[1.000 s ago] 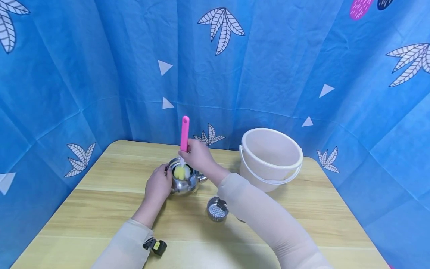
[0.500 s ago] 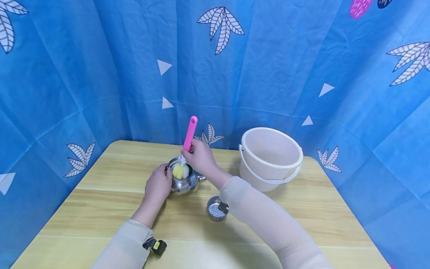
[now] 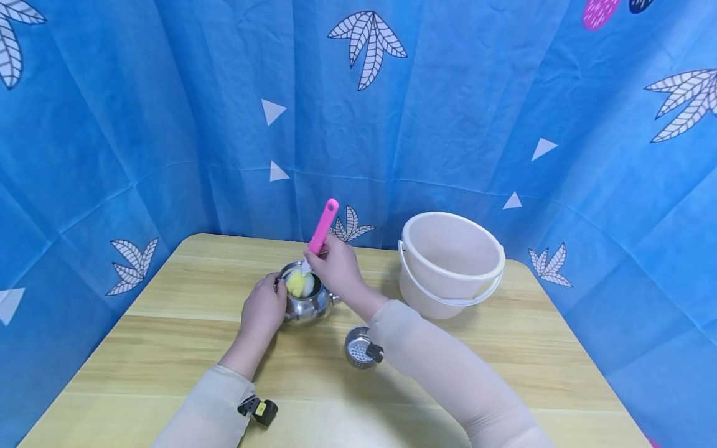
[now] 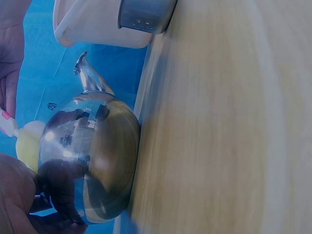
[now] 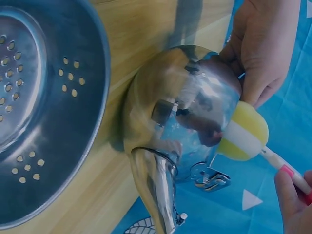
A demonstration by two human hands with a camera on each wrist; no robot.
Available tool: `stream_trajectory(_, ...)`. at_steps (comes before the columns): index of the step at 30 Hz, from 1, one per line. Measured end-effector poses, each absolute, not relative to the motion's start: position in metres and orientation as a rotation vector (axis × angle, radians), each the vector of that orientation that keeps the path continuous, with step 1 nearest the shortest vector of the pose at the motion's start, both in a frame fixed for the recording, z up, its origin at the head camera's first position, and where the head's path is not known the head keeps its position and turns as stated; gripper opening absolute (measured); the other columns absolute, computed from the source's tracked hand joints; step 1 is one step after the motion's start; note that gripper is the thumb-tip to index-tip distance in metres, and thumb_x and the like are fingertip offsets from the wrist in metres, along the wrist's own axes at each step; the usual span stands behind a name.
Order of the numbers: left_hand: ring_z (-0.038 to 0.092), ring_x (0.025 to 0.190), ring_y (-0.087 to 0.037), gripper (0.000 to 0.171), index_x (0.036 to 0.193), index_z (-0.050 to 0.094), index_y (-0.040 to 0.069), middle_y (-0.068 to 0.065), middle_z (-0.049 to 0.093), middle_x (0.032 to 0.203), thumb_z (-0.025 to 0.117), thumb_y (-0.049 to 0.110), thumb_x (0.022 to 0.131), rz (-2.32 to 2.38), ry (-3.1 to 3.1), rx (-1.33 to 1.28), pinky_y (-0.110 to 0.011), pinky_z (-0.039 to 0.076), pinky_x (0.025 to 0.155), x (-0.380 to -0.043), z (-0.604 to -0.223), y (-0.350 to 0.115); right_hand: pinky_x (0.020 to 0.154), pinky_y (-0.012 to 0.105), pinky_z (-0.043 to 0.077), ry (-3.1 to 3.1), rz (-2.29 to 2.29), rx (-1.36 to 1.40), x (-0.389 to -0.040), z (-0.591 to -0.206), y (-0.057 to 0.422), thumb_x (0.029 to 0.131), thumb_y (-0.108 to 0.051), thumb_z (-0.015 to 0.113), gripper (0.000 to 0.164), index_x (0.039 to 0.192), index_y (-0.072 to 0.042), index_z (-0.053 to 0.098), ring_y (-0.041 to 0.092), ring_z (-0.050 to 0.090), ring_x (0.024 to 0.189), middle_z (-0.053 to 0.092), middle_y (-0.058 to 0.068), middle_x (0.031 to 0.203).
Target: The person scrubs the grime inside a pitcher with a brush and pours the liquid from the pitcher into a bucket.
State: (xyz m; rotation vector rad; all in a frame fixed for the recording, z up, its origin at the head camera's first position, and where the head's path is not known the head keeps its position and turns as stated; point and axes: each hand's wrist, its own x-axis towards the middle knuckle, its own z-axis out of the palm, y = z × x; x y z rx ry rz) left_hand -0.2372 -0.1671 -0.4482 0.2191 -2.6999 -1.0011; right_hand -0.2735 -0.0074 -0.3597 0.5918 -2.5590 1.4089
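A shiny steel teapot point(image 3: 306, 312) stands on the table, its mouth uncovered and its spout point(image 4: 92, 75) pointing away from my left hand. My left hand point(image 3: 265, 303) grips the teapot at its left side, with the thumb by the rim; the other fingers are partly hidden. In my right hand point(image 3: 339, 269) I pinch the lower handle of a sponge brush point(image 3: 324, 228). The pink handle leans up to the right. Its yellow and white sponge head point(image 5: 246, 131) sits in the teapot's mouth, partly inside. A steel strainer basket point(image 3: 354, 341) with holes lies below my right forearm.
A white bucket point(image 3: 421, 287) with its handle hanging down in front stands at the back right of the wooden table point(image 3: 185, 348). Blue patterned curtains point(image 3: 235, 124) enclose the table's back and sides. Small black cameras are strapped to both wrists.
The brush handle has tilted from nearly upright to leaning right, and the sponge head has shifted slightly left in the mouth. My right hand has moved a little right; the left stays put.
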Motion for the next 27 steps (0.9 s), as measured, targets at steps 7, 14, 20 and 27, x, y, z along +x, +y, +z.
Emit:
stream_trajectory(7,0.056,0.121,-0.047,0.048,0.138,0.051,-0.008,-0.031,0.056,0.133,0.038,0.026,0.107,-1.001,-2.702,0.221,-0.061,0.048,0.096,-0.238,-0.449,-0.166,0.065,0.021,0.056,-2.509,1.414,0.614,-0.273,-0.368,-0.006,0.095,-0.014,0.070,0.012,0.103,-0.008,0.065,0.010,0.067,0.075,0.072,0.004,0.091)
stream_trajectory(14,0.054,0.122,-0.047,0.048,0.139,0.051,-0.007,-0.031,0.056,0.134,0.038,0.026,0.107,-1.013,-2.702,0.228,-0.061,0.047,0.098,-0.237,-0.451,-0.168,0.074,0.022,0.058,-2.488,1.371,0.653,-0.270,-0.371,-0.005,0.096,-0.015,0.069,0.011,0.103,-0.009,0.065,0.012,0.071,0.084,0.075,0.005,0.093)
stream_trajectory(20,0.054,0.123,-0.047,0.048,0.138,0.051,-0.007,-0.030,0.056,0.134,0.037,0.026,0.107,-1.016,-2.695,0.212,-0.061,0.046,0.099,-0.238,-0.451,-0.168,0.080,0.024,0.058,-2.495,1.259,0.712,-0.269,-0.372,-0.006,0.096,-0.015,0.069,0.014,0.107,-0.009,0.064,0.018,0.073,0.092,0.076,0.006,0.098)
stream_trajectory(27,0.054,0.123,-0.046,0.047,0.138,0.052,-0.007,-0.030,0.056,0.134,0.039,0.026,0.107,-1.014,-2.687,0.214,-0.060,0.046,0.099,-0.238,-0.451,-0.167,0.079,0.024,0.058,-2.516,1.227,0.752,-0.263,-0.370,-0.006,0.097,-0.015,0.067,0.014,0.109,-0.009,0.065,0.019,0.073,0.092,0.075,0.006,0.099)
